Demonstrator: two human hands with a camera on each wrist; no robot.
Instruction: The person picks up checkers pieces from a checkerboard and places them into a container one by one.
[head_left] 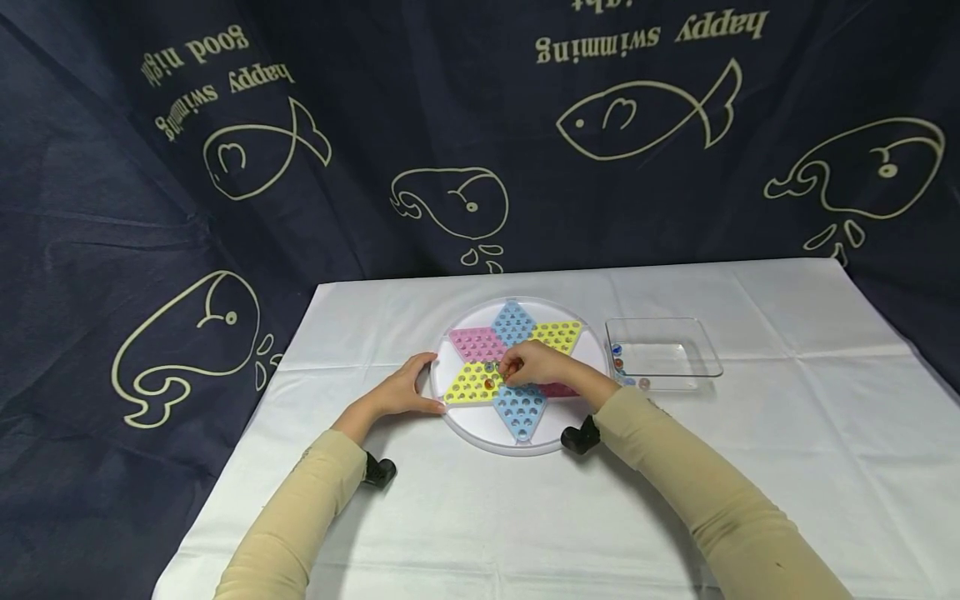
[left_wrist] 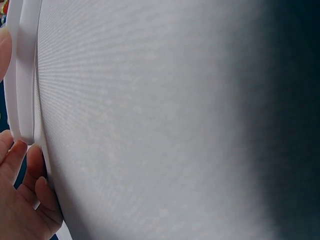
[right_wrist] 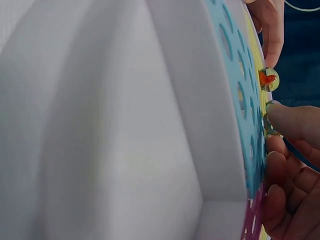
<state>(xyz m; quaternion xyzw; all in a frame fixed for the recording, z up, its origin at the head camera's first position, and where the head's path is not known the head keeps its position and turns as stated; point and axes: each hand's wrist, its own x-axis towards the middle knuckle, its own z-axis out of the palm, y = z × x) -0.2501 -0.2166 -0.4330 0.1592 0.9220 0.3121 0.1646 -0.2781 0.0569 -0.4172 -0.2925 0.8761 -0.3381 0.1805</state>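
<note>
A round white Chinese checkers board point(head_left: 468, 423) with a coloured star of holes lies on the table. My right hand point(head_left: 534, 364) is over its middle, thumb and fingertips pinching a clear glass marble point(right_wrist: 270, 126) close over the holes. Beside it, a marble with an orange core point(right_wrist: 269, 80) sits on the yellow section, and a darker marble point(head_left: 490, 367) sits near it. With thumb and fingers spread wide, my left hand point(head_left: 401, 390) touches the board's left rim point(left_wrist: 26, 75).
To the right of the board stands a clear plastic box point(head_left: 701, 350) with several marbles point(head_left: 618, 363) at its left end. A white cloth point(head_left: 480, 508) covers the table, and a dark printed curtain point(head_left: 450, 100) hangs behind it.
</note>
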